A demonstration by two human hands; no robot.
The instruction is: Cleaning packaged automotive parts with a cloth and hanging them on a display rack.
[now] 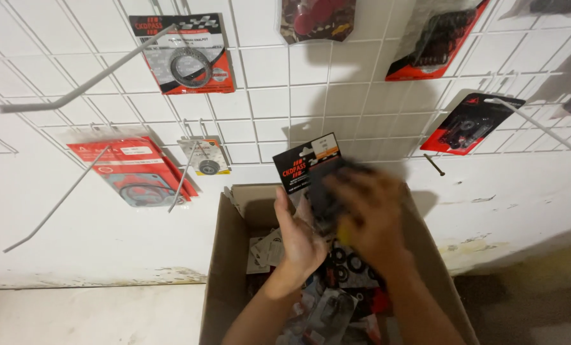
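Note:
My left hand [298, 239] and my right hand [371, 217] are raised over an open cardboard box [225, 268]. Together they hold a black carded package [311, 167] with an orange stripe, upright above the box. The left hand grips its lower left side. The right hand, blurred by motion, covers its right side. The box holds several small packaged parts [336, 300], some with black rings.
A white wire grid [266, 108] covers the wall, with long metal hooks [75, 89] sticking out. Packages hang on it: red ones at the left [132, 169], top [186, 54] and right [467, 124]. A pale floor strip [87, 313] lies left of the box.

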